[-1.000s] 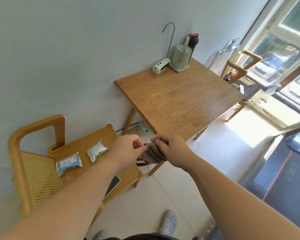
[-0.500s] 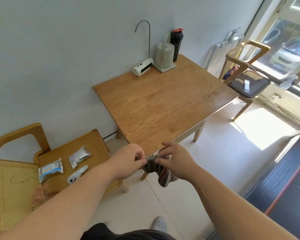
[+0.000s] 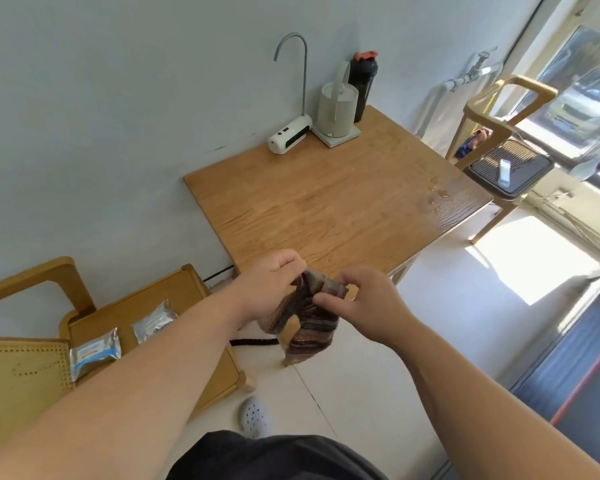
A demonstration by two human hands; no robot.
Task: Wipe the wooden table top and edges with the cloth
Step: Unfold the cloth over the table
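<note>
Gripping the striped cloth [image 3: 313,329] by its upper edge with the left hand [image 3: 273,286], fingers curled round it; pinching the same edge with the right hand [image 3: 369,306] just beside. Hangs loose below both hands, near corner of the wooden table [image 3: 326,202] just beyond the knuckles.

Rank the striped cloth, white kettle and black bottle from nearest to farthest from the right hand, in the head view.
1. striped cloth: pinched by the right hand.
2. white kettle: at the table's far edge.
3. black bottle: just behind the kettle.
</note>
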